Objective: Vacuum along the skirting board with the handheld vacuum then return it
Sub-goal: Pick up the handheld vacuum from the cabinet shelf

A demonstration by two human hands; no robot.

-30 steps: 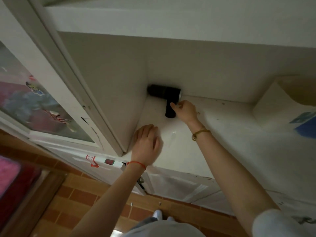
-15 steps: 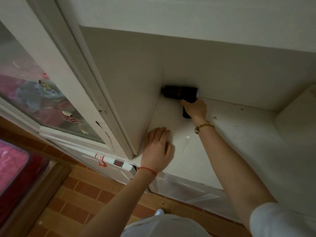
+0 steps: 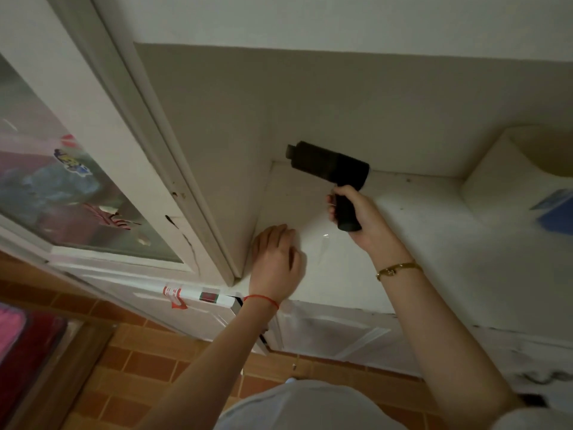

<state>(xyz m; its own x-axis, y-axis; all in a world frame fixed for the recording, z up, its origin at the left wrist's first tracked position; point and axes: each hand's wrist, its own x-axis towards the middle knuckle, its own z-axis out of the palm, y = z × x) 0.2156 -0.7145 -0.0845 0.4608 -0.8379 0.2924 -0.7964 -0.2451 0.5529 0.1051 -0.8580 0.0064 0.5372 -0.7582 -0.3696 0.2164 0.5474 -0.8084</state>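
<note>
Inside a white recessed shelf [image 3: 418,243], the handheld vacuum [image 3: 328,164] is held by the right hand [image 3: 361,217], fingers and thumb wrapped round the black handle. Vacuum body is black, cylindrical, lying roughly level, nozzle end pointed left toward the back left corner of the recess. Whether it is touching the shelf or lifted just clear of it cannot be told; it sits close to the back wall [image 3: 387,119]. A gold bracelet [image 3: 398,270] is seen on the right wrist.

Left hand [image 3: 276,259] is laid palm down on the shelf near its front left corner, fingers relaxed, nothing gripped. A red string [image 3: 262,299] is worn round that wrist.

Shelf surface is white and glossy, with small dark specks visible near the back edge. At the right end a raised white block [image 3: 502,181] is seen, with something blue [image 3: 555,212] just beyond it, cut off at the frame edge.

Left of the recess a white-framed glass door [image 3: 77,187] is set, stickers on the pane and chipped paint on the frame. White panelled cabinet fronts [image 3: 335,330] are below the shelf. Floor [image 3: 148,367] is tiled in orange-brown brick pattern. Lighting is dim.
</note>
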